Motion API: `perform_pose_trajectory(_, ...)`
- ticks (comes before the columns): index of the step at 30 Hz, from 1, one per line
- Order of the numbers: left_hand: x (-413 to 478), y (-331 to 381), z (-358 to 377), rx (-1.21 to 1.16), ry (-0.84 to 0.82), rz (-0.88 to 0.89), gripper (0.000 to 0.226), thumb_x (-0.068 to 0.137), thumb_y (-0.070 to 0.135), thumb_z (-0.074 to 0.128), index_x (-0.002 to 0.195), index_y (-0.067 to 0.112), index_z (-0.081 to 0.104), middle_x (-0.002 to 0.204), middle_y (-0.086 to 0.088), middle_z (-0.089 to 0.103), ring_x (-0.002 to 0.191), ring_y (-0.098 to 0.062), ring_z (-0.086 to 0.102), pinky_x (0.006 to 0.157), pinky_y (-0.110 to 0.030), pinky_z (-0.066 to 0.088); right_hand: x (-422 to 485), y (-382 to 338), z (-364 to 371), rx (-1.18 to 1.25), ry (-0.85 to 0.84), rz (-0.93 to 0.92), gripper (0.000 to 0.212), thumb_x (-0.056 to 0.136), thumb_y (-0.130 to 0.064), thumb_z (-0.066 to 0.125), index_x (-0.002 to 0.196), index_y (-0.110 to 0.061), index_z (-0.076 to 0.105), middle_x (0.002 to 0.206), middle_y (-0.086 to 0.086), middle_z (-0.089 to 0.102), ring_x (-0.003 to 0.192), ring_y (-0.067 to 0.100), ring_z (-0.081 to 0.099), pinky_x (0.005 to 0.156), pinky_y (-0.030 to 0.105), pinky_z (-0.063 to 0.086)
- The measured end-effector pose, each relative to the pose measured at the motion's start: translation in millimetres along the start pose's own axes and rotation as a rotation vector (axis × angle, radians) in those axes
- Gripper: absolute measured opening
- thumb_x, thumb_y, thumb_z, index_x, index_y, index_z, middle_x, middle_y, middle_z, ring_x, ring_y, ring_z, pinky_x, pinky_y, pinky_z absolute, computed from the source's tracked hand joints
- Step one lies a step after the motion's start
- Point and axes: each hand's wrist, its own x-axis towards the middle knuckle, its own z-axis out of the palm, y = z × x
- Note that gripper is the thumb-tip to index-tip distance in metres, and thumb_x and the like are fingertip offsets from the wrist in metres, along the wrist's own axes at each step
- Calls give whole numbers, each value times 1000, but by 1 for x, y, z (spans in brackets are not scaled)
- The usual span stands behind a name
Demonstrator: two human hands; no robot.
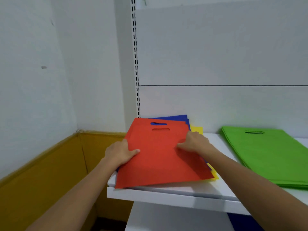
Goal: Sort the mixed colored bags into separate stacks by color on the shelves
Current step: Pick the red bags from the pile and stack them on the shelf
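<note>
No text, label, brand, number or sign could be read. None was found on the red bag (160,160), the green bags (266,155), the shelf (166,197) or the wall (50,80).

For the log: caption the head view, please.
The left hand and right hand grip the red bag atop the mixed pile; green stack beside it.
</note>
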Motion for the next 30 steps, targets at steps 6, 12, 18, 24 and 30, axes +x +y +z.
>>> perform_pose_trajectory(6, 5, 1, 2, 60, 96, -19, 57, 85, 63, 45, 110, 13, 57, 118, -10, 60, 112, -29, 55, 85, -35, 44, -4, -6, 5, 169, 72, 57, 41, 85, -28, 53, 118, -4, 46, 122, 16, 54, 116, 34, 49, 90, 37, 43)
perform_pose_trajectory(12, 14, -6, 8, -41, 138, -60, 57, 83, 61, 51, 112, 13, 57, 118, -12, 58, 112, -31, 54, 89, -38, 45, -6, -12, 33, 408, 226, 133, 40, 83, -20, 57, 114, 2, 46, 117, 21, 50, 110, 35, 47, 92, 37, 39)
perform_pose_trajectory(18, 22, -10, 4, -173, 210, -39, 47, 78, 48, 67, 109, 15, 58, 115, -12, 56, 110, -30, 52, 91, -38, 43, -6, -11, 36, 405, 241, 179, 41, 84, -25, 56, 118, -5, 45, 117, 13, 55, 108, 32, 53, 84, 35, 43)
perform_pose_trajectory(24, 21, -8, -1, -332, 183, -33, 19, 83, 25, 67, 98, 18, 61, 112, -7, 63, 108, -28, 57, 85, -32, 44, -2, -7, 31, 512, 191, 233, 43, 81, -24, 64, 117, -7, 48, 115, 10, 56, 109, 30, 54, 81, 32, 41)
perform_pose_trajectory(30, 22, -4, -12, -347, 183, -39, 17, 85, 29, 63, 100, 19, 61, 115, -9, 62, 110, -30, 56, 87, -35, 45, 9, -2, 9, 566, 123, 238, 23, 77, -13, 70, 92, 0, 58, 95, 14, 61, 91, 30, 57, 70, 30, 42)
